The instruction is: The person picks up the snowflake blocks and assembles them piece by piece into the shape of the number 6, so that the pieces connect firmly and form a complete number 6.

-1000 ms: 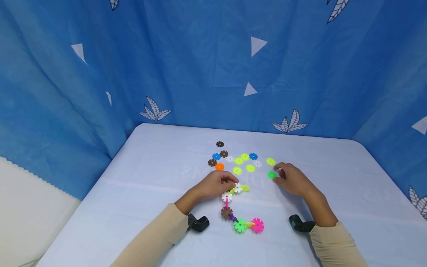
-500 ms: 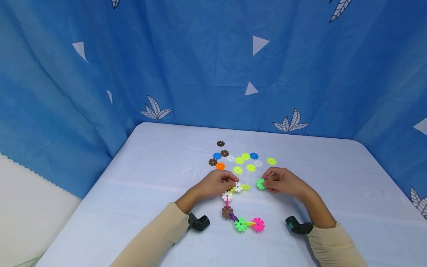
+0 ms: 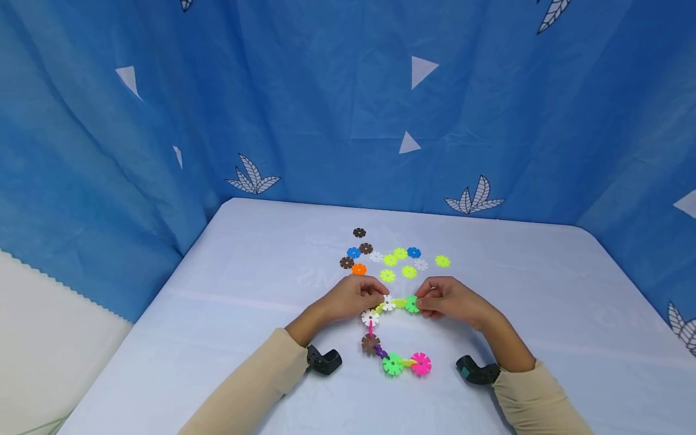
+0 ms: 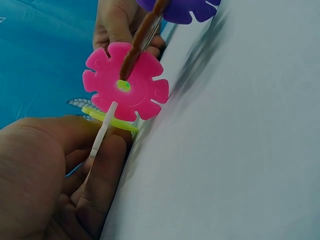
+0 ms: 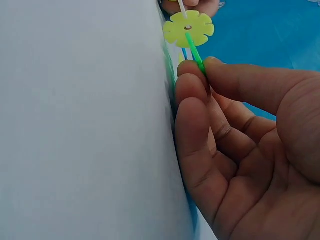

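A curved chain of notched discs lies on the table, running from a pink disc [image 3: 421, 364] through green, purple, brown and white ones to a yellow-green disc [image 3: 399, 303]. At its upper end my left hand [image 3: 350, 297] pinches the chain beside a white disc [image 3: 388, 303]. My right hand [image 3: 454, 302] pinches a green disc [image 3: 412, 304] between thumb and fingers. In the right wrist view that green disc [image 5: 195, 52] stands edge-on against the yellow-green disc [image 5: 200, 30], meeting it at a slot. The left wrist view shows a pink disc [image 4: 142, 90] above the left fingers.
Loose discs lie behind the hands: several yellow-green ones [image 3: 409, 272], brown ones [image 3: 359, 232], blue ones [image 3: 414, 252], white ones [image 3: 421, 264] and an orange one [image 3: 359, 269]. A blue curtain [image 3: 348, 109] hangs behind the white table [image 3: 261, 260].
My right hand has picked up the green disc from the table and moved left with it to the chain's yellow-green end. My left hand has stayed at the chain.
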Demonstrator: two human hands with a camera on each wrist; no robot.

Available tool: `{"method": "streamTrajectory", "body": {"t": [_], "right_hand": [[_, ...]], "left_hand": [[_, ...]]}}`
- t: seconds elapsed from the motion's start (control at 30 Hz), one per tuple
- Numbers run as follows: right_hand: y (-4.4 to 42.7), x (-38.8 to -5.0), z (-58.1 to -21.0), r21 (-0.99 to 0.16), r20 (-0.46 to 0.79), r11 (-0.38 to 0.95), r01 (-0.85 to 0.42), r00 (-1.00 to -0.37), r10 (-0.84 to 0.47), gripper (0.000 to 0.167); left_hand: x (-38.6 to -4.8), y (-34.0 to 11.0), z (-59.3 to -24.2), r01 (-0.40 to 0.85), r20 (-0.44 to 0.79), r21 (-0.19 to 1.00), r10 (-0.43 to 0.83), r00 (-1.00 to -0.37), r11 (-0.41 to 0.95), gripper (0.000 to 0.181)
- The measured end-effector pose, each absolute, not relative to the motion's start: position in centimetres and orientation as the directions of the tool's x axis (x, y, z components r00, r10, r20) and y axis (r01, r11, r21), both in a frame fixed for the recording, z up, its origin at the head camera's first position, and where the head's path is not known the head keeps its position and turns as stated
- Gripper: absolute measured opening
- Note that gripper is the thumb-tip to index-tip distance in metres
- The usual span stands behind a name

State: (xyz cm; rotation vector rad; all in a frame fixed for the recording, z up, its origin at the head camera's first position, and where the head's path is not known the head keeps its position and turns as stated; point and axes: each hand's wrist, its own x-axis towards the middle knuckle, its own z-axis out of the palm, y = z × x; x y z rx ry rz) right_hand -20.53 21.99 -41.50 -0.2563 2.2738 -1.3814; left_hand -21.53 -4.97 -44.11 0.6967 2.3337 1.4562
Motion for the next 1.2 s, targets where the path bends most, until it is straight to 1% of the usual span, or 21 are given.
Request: {"method": "streamTrajectory", "body": {"t": [0.17, 0.3, 0.47, 0.7, 1.0, 1.2], "right_hand": [[21.4, -20.4, -41.7, -0.879, -0.282, 0.469, 0.083, -0.885, -0.371, 0.014], [20.8, -20.1, -41.7, -0.883, -0.265, 0.463, 0.082, -0.900, -0.346, 0.009], [20.3, -19.8, -41.7, -0.884, -0.248, 0.461, 0.079, -0.915, -0.318, 0.009], [20.1, -19.9, -41.7, -0.876, -0.254, 0.474, 0.086, -0.919, -0.302, 0.009], [20.4, -20.2, -41.6, -0.880, -0.270, 0.466, 0.092, -0.904, -0.331, 0.014], [20.9, -20.3, -41.5, -0.892, -0.271, 0.442, 0.090, -0.891, -0.365, 0.019]], "left_hand": [[-21.6, -5.0, -44.2, 0.246, 0.018, 0.907, 0.553, -0.833, 0.342, 0.015], [-21.6, -4.9, -44.1, 0.223, 0.005, 0.911, 0.532, -0.847, 0.346, 0.014], [-21.5, -4.7, -43.7, 0.207, -0.014, 0.904, 0.510, -0.860, 0.375, 0.012], [-21.7, -5.0, -44.1, 0.199, -0.017, 0.907, 0.504, -0.863, 0.372, 0.011], [-21.5, -5.0, -44.2, 0.224, -0.003, 0.894, 0.505, -0.863, 0.388, 0.009], [-21.2, -5.3, -44.1, 0.255, 0.032, 0.895, 0.515, -0.857, 0.367, 0.009]]}}
